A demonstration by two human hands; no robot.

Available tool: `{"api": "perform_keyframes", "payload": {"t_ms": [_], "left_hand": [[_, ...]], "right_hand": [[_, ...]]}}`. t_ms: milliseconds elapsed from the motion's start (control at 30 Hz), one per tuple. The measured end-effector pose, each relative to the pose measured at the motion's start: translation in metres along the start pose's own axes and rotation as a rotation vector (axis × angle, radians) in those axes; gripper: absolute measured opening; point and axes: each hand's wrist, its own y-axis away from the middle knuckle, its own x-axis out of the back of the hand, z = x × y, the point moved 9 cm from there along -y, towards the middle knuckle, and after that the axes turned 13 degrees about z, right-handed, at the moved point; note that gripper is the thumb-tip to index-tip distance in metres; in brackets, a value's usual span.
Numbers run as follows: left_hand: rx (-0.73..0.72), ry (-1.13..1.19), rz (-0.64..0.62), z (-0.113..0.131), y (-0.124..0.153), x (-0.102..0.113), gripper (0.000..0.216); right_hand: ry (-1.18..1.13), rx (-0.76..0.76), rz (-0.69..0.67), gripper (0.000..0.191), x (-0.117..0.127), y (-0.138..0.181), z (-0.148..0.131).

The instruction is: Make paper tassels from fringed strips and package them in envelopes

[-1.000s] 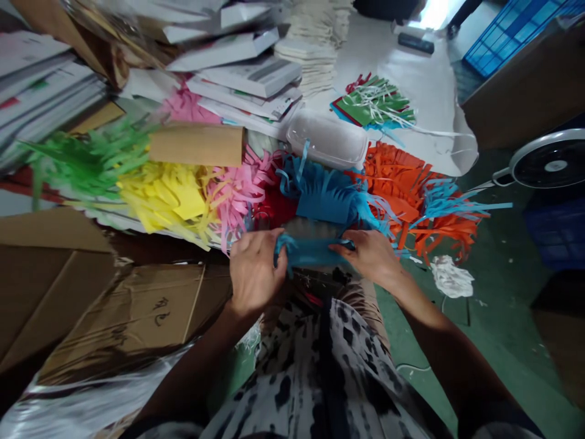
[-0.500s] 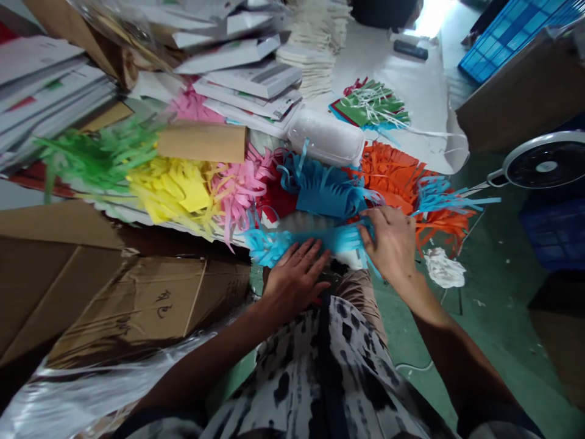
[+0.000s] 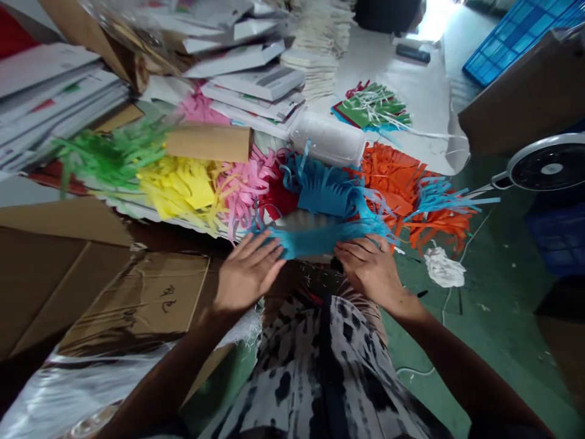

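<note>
Small workshop or packing room, white-covered worktop (image 3: 432,91) crowded with multicoloured fringed paper strips (image 3: 315,239), stacked flat white printed packages (image 3: 262,82), large brown cardboard cartons (image 3: 132,299) alongside, blue plastic lattice crate (image 3: 516,42), smooth green floor (image 3: 503,341).

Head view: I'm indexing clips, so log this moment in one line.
left hand: at left end of blue strip | right hand: at right end | beyond: blue fringed bundle

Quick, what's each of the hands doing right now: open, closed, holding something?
Left hand: open, fingers outstretched at the left end of the blue fringed paper strip.
Right hand: fingers at its right end; grip cannot be told.
</note>
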Motion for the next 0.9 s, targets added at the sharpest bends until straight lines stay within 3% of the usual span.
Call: {"api": "perform_keyframes", "payload": {"t_ms": [67,133,200,300,433,633,767,900], "left_hand": [[0.058,-0.049,0.115,-0.014,-0.005,0.026,0.007],[0.086,-0.04,0.199,-0.009,-0.014,0.037,0.005],[0.038,0.058,0.161,0.014,-0.025,0.024,0.014],[-0.014,0.179,-0.012,0.049,-0.035,-0.019,0.024],[0.027,0.139,-0.089,0.054,-0.035,-0.057,0.026],[-0.082,0.108,-0.07,0.045,-0.031,-0.061,0.023],[-0.034,0.107,-0.07,0.043,-0.036,-0.06,0.022],[0.0,0.086,-0.095,0.043,-0.038,-0.063,0.028]], "right_hand": [[-0.017,0.003,0.014,0.014,0.001,-0.008,0.002],[-0.028,0.022,0.004,0.014,-0.002,-0.015,0.003],[-0.008,0.064,-0.016,0.017,-0.005,-0.02,0.001],[0.07,0.133,-0.049,0.019,-0.011,-0.021,-0.002],[0.084,0.137,-0.084,0.018,-0.014,-0.019,-0.001],[0.037,0.194,-0.069,0.023,-0.016,-0.02,0.0],[0.031,0.203,-0.04,0.026,-0.02,-0.021,-0.001],[-0.008,0.116,-0.02,0.023,-0.015,-0.029,0.002]]}}
